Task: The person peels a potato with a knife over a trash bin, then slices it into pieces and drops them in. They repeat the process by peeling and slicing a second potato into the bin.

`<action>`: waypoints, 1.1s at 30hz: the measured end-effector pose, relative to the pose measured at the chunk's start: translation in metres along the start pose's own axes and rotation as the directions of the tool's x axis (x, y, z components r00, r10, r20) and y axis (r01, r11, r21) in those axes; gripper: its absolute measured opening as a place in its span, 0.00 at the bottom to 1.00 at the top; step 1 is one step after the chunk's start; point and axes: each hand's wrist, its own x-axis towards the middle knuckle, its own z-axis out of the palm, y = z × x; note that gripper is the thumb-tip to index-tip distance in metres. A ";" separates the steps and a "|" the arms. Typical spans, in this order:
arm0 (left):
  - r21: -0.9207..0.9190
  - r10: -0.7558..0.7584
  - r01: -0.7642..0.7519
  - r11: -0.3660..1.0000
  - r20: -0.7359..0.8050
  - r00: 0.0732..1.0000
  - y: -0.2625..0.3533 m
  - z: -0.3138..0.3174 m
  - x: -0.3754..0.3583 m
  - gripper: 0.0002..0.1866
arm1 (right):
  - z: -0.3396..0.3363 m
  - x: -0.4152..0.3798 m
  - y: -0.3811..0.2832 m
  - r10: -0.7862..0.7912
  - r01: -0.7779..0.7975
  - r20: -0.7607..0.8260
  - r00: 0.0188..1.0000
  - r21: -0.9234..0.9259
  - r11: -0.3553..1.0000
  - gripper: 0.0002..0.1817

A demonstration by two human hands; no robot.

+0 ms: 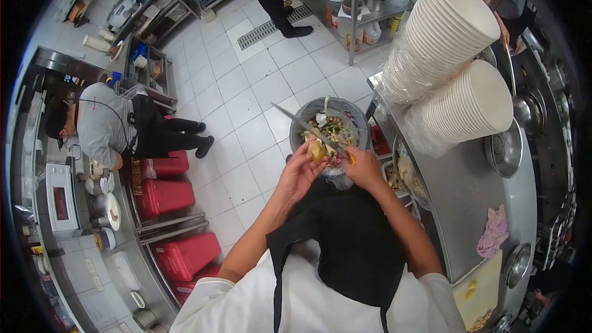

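Note:
My right hand (pixel 364 168) is wrapped round the handle of a long knife (pixel 306 126), whose blade points up and to the left. A small yellow-brown, potato-like piece (pixel 317 150) is pinched in the fingers of my left hand (pixel 298 174), right beside the blade. I cannot tell exactly what food the piece is. Both hands are over the near side of a grey waste bin (pixel 298 124), which is lined with plastic and holds mixed peelings and food scraps.
Stacks of white tubs (pixel 441 28) stand on the steel counter (pixel 425 166) to the right, with a pink cloth (pixel 493 232) and a cutting board (pixel 478 293) bearing yellow pieces. A person (pixel 108 117) bends over the left counter, above red bins (pixel 163 194). Another stands ahead.

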 end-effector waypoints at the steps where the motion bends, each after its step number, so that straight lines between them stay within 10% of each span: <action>1: 0.018 -0.007 0.007 1.000 0.010 1.000 -0.001 0.000 0.002 0.29 | -0.001 0.000 -0.007 -0.034 0.034 -0.009 0.999 -0.004 0.999 0.08; 14: 0.176 0.114 -0.103 0.979 -0.054 0.992 -0.012 0.004 0.010 0.24 | -0.013 -0.002 -0.037 -0.237 0.233 -0.055 0.970 -0.068 0.970 0.05; 26: 0.127 0.102 -0.089 0.988 -0.102 0.990 0.004 0.001 0.001 0.21 | 0.020 0.016 0.066 0.191 -0.178 0.123 0.974 -0.108 0.978 0.14; 33: 0.035 0.078 -0.077 0.996 -0.023 0.997 0.001 0.006 0.012 0.24 | -0.002 0.015 0.002 0.016 -0.018 0.026 1.000 0.062 0.998 0.10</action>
